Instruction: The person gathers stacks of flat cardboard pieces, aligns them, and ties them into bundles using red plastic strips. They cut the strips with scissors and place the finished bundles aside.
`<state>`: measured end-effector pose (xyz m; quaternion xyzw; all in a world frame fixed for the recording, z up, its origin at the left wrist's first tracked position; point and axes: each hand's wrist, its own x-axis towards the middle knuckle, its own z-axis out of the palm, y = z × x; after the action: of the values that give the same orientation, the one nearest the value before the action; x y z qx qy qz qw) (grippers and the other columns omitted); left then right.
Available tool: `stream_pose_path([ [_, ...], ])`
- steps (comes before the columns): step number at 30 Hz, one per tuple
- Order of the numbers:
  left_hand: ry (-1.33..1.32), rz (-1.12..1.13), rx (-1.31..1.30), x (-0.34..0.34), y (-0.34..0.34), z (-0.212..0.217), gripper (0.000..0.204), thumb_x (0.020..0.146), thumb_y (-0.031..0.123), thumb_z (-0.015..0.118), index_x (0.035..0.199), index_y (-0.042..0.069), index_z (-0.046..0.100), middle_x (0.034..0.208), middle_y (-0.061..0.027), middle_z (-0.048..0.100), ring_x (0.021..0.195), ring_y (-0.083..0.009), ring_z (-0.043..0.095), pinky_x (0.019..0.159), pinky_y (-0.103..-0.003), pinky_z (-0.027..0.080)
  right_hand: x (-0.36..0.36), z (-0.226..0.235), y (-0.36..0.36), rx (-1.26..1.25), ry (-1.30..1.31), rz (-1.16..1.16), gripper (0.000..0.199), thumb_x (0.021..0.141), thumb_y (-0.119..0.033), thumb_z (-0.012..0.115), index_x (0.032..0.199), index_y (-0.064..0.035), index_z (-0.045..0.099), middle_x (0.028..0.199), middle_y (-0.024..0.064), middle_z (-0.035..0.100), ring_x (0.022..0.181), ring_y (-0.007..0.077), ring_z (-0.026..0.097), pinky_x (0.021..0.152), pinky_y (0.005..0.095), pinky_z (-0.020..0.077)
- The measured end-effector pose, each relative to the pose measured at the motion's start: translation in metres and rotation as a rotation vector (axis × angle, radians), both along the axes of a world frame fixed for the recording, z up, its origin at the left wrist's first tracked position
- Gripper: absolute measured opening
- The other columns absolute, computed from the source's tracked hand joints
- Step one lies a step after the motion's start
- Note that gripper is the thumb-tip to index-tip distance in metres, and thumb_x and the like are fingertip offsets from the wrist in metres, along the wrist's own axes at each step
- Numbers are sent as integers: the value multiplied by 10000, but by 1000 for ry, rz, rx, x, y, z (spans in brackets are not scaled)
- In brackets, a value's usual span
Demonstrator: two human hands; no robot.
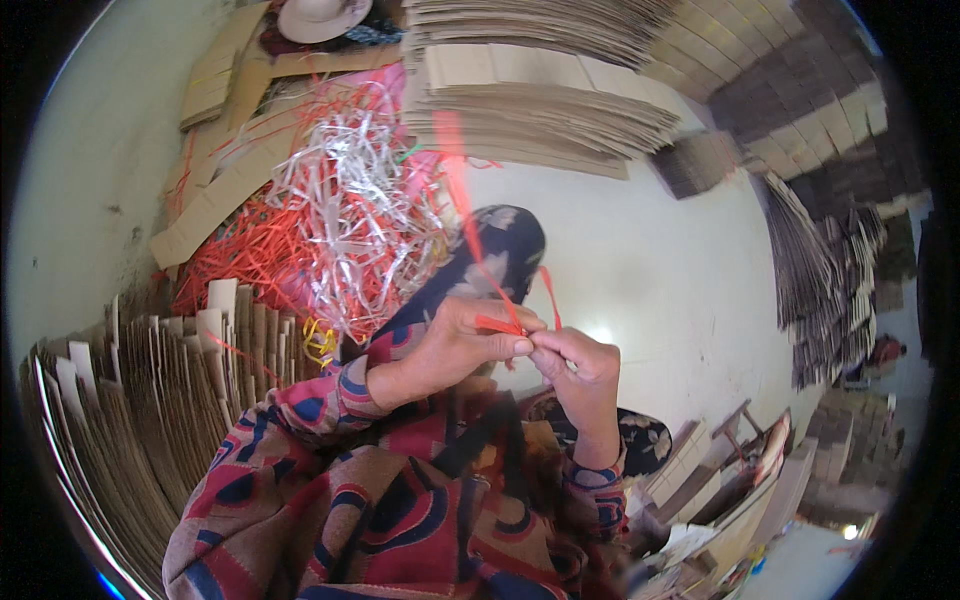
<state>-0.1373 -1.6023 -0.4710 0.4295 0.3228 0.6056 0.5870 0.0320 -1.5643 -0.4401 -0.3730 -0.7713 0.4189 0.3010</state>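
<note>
Both my hands meet in front of my body, fingertips pinched together on a red plastic strip (487,257). My left hand (462,343) comes from the left with its thumb and forefinger closed on the strip. From the right, my right hand (578,368) pinches it at the same spot, thumb bent. One long end of the strip rises away from the hands and is blurred at its top. A shorter end stands up beside my right hand. The exact crossing of the strip between the fingertips is partly hidden.
A big heap of red and silvery strips (350,210) lies beyond my left arm. Upright cardboard pieces (170,400) line the left side. Flat cardboard stacks (540,115) stand ahead, with more cardboard (825,290) at the right. A pale hat (318,18) rests at the far left.
</note>
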Motion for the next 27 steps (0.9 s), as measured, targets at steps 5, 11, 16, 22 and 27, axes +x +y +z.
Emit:
stream_pose_path([
  [5,-5,262,-298,-36,-17,-22,71,810,8,607,812,-34,664,763,-90,650,596,-111,568,552,-231,459,38,-65,19,444,-450,5,67,752,-2,596,807,-15,632,800,93,619,642,168,584,541,252,455],
  [11,-96,655,-446,-114,-27,-80,113,844,22,561,783,-18,649,679,-83,624,557,-127,557,537,-235,447,210,-105,62,378,-1033,-406,167,786,-212,570,834,-92,676,1023,174,569,775,324,598,686,432,477],
  [16,-69,472,-592,-122,-35,-113,123,826,43,590,737,-17,650,627,-73,615,528,-113,548,504,-229,424,309,-73,66,282,-1433,-419,189,819,-220,558,847,-61,655,826,156,610,767,315,596,649,409,488],
  [22,-76,466,-757,-127,-40,-189,156,791,102,639,699,-23,650,573,-62,595,460,-117,527,420,-236,376,330,-34,88,-594,-88,-894,158,828,-66,516,948,-24,608,792,115,606,764,216,601,621,331,508],
  [27,-112,213,-790,-145,-52,-203,117,788,107,635,766,-2,669,650,-74,635,506,-131,566,488,-245,456,374,-21,90,-366,681,-1087,325,852,-21,488,1171,37,494,990,156,593,888,230,601,760,340,530],
])
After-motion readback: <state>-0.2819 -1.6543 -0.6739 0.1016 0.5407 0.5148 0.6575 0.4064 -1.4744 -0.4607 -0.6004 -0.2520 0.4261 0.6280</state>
